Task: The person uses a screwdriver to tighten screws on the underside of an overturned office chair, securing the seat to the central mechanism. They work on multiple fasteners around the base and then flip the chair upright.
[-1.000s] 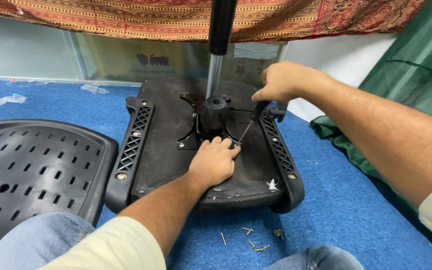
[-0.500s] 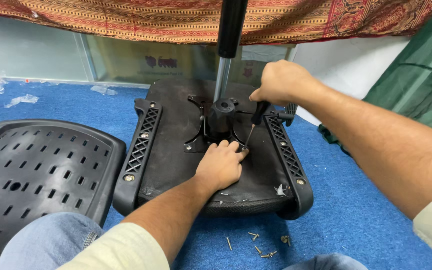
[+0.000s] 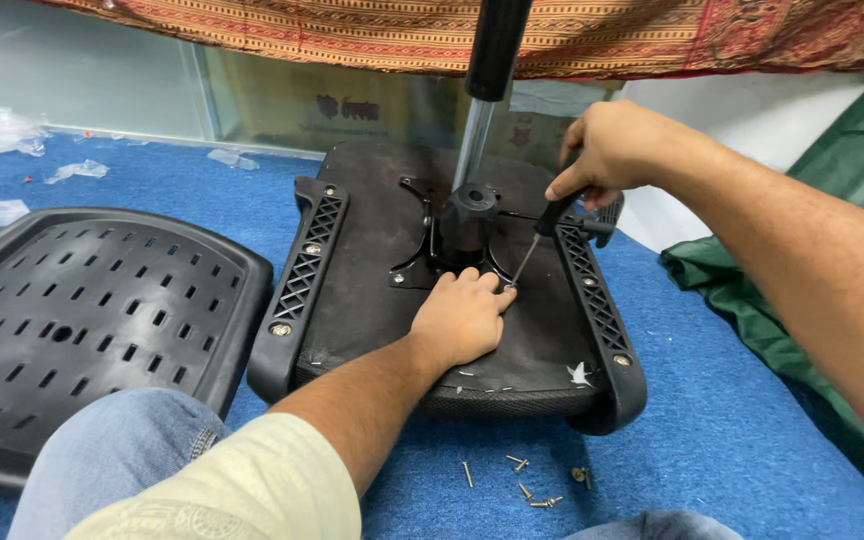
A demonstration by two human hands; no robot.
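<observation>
I see an upturned black seat [image 3: 372,290] lying on the blue carpet [image 3: 732,430], its underside facing me, with a black metal plate [image 3: 432,255] bolted at its centre and a gas cylinder [image 3: 480,110] rising from that plate out of the top of the view. My right hand [image 3: 612,150] is closed around the black handle of a screwdriver [image 3: 542,228] — the shaft slants down and to the left, and its tip meets the near right corner of the plate. My left hand [image 3: 462,318] lies flat on the seat's underside just in front of the plate, fingers [image 3: 480,288] loosely curled and holding nothing that I can make out; the fingertips sit right at the screwdriver's tip, touching or all but touching it. Two ribbed armrest brackets [image 3: 304,270] run along the left and right edges of the seat, each with bolts at its ends. To the left of the seat, just beside it, lies a slotted black backrest [image 3: 92,310]. A few loose screws [image 3: 532,485] are scattered on the carpet by the seat's near edge — close to my knees. A green cloth [image 3: 752,300] is heaped on the right, and a patterned cloth [image 3: 652,35] hangs across the top.
</observation>
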